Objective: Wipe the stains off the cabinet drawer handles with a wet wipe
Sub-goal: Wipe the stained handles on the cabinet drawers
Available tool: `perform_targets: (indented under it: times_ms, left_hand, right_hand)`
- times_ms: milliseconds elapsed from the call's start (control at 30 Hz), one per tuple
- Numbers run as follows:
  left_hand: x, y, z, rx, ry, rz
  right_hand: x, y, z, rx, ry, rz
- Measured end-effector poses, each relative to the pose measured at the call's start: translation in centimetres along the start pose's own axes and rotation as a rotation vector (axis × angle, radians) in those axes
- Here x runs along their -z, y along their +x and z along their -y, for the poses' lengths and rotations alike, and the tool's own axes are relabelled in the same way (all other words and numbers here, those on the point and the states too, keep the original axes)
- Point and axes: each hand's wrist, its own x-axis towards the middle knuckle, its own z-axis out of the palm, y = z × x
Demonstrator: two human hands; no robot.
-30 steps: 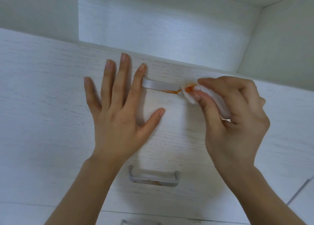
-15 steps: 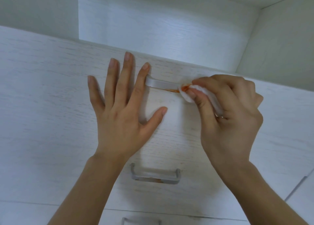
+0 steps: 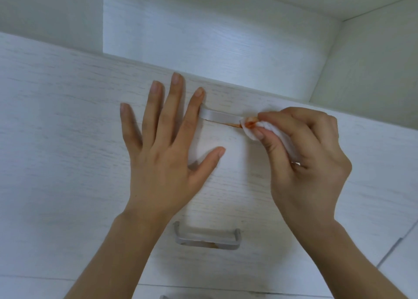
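Observation:
A silver upper drawer handle (image 3: 219, 116) crosses the white drawer front (image 3: 67, 122), with an orange stain (image 3: 231, 124) along its lower edge. My right hand (image 3: 303, 163) pinches a folded white wet wipe (image 3: 269, 129) against the handle's right end; the wipe's tip is smeared orange. My left hand (image 3: 165, 145) lies flat on the drawer front, fingers spread, its index finger touching the handle's left end. A lower drawer handle (image 3: 207, 240) below my hands shows a brownish stain underneath.
An open white shelf recess (image 3: 203, 27) sits above the drawer, with a side wall (image 3: 373, 50) on the right. A third handle's top (image 3: 174, 297) peeks in at the bottom edge. A dark seam (image 3: 393, 249) runs at the lower right.
My right hand has slid the wipe rightward along the upper handle, baring more of the silver bar. The left hand stays flat on the drawer front.

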Motion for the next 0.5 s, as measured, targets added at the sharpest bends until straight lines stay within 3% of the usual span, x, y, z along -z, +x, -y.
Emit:
perform_targets:
  times_ms: [367, 500]
  left_hand:
    - [0.1, 0.0, 0.0, -0.003, -0.016, -0.007]
    - [0.0, 0.0, 0.0, -0.008, -0.013, -0.02]
  right_hand:
    - [0.4, 0.1, 1.2, -0.129, 0.068, -0.027]
    - [-1.0, 0.6, 1.6, -0.037, 0.011, 0.0]
